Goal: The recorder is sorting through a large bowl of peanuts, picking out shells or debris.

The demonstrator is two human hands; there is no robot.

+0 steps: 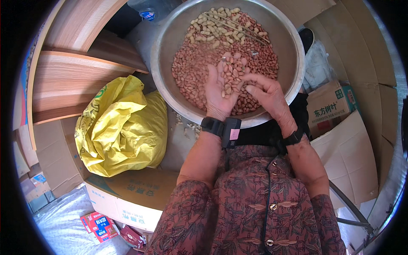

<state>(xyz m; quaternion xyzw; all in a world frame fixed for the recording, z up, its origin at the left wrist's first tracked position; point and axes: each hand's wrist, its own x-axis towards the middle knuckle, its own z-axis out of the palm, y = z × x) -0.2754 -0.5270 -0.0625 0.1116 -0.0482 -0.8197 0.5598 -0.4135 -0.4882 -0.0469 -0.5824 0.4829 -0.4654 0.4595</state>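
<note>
A wide metal basin [160, 63] stands before me with red-skinned shelled peanuts [189, 80] spread over its bottom. Unshelled peanuts [208, 29] are heaped at its far side, and thin sticks [238, 27] lie across them. Over the near part of the basin, my left hand [218, 91] is turned palm up and cupped, holding a small pile of shelled peanuts [233, 74]. My right hand [267, 93] reaches in from the right, thumb and forefinger bent together at the edge of that pile. Whatever is between those fingertips is too small to make out.
A crumpled yellow sack [121, 127] sits left of the basin, beside wooden boards [63, 83]. Cardboard boxes [329, 106] and a clear plastic bag [316, 70] are on the right. An open carton [127, 191] lies below the sack. Shell bits [187, 127] litter the floor.
</note>
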